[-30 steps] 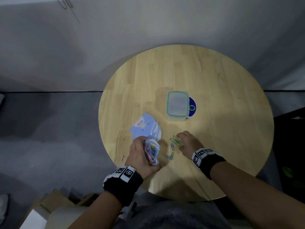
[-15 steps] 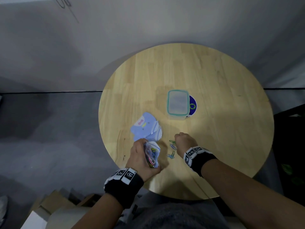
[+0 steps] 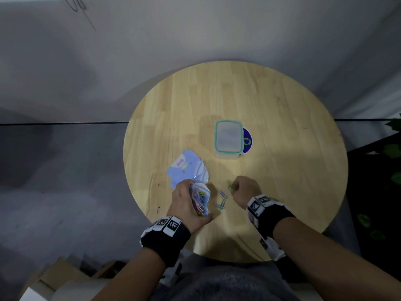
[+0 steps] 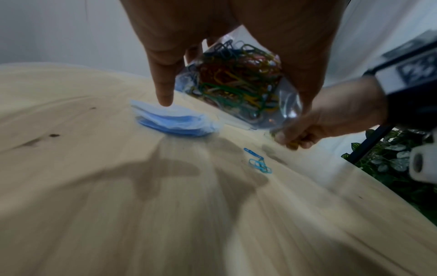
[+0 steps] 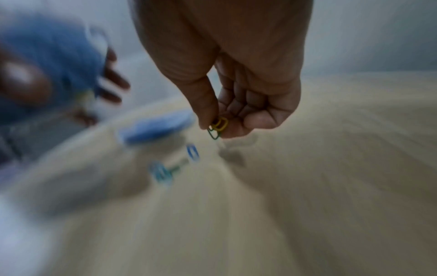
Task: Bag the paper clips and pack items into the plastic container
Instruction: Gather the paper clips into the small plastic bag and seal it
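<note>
My left hand (image 3: 186, 200) grips a clear plastic bag (image 3: 200, 198) (image 4: 238, 89) full of coloured paper clips, held just above the round wooden table (image 3: 282, 101). My right hand (image 3: 243, 189) (image 5: 236, 104) pinches a few green and yellow paper clips (image 5: 218, 127) (image 3: 230, 185) between thumb and fingers, a little to the right of the bag. Loose blue paper clips (image 3: 222, 199) (image 4: 258, 162) (image 5: 175, 164) lie on the table between the hands. The lidded plastic container (image 3: 228, 139) with a green rim stands farther back, near the table's middle.
A flat blue packet with a cartoon print (image 3: 187, 170) (image 4: 175, 121) lies just beyond the left hand. A dark blue round disc (image 3: 247, 141) sticks out from under the container's right side. Cardboard boxes (image 3: 58, 279) sit on the floor at lower left; plants (image 3: 392, 148) at right.
My right hand closed on the green and yellow clips and lifted them off the table. The left hand with the bag stayed in place.
</note>
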